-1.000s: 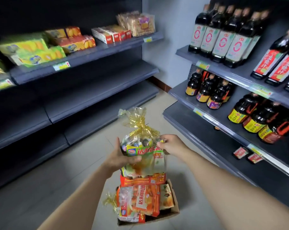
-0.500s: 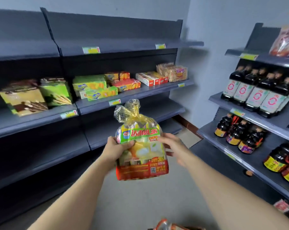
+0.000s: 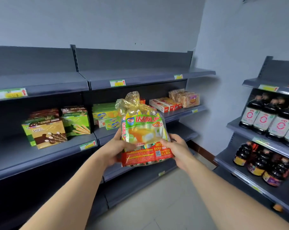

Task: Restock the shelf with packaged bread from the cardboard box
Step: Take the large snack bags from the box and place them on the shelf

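Note:
A clear bag of packaged bread (image 3: 143, 130), tied at the top with gold film and printed green and red, is held upright in front of the dark shelf unit (image 3: 140, 82). My left hand (image 3: 114, 149) grips its lower left side. My right hand (image 3: 177, 149) grips its lower right side. The bag hangs in mid-air before the middle shelf (image 3: 182, 113), below the bare top shelf. The cardboard box is out of view.
Snack boxes (image 3: 46, 131) and green packs (image 3: 105, 116) fill the left of the middle shelf, with red boxes (image 3: 163, 104) and wrapped cakes (image 3: 185, 97) at its right end. A second rack with dark sauce bottles (image 3: 269, 117) stands on the right. Tiled floor (image 3: 157, 205) lies below.
Both hands have lifted the bread bag up from the box to shelf height. The view has tilted upward, so the box has dropped out of sight.

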`<control>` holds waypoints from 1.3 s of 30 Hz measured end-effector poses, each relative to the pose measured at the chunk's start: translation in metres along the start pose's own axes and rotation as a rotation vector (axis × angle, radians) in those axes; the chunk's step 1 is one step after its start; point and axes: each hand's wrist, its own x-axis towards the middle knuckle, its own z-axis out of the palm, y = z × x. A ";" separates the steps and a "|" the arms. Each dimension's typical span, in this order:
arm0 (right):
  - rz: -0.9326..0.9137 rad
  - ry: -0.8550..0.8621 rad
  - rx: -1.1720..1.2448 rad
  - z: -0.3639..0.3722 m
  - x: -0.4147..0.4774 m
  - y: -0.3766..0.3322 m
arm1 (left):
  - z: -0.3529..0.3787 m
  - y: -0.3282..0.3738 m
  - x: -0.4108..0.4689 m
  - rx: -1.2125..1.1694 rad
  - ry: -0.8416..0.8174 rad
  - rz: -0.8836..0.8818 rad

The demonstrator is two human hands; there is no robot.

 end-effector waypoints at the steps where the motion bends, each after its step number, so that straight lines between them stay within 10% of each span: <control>1: -0.009 0.002 0.002 0.003 0.010 -0.005 | -0.004 0.009 0.008 0.041 0.010 0.003; 12: -0.215 0.060 -0.050 0.006 0.144 -0.105 | -0.009 0.113 0.142 0.097 0.273 0.282; 39: -0.466 0.276 -0.076 -0.027 0.449 -0.267 | 0.000 0.308 0.470 0.159 0.139 0.478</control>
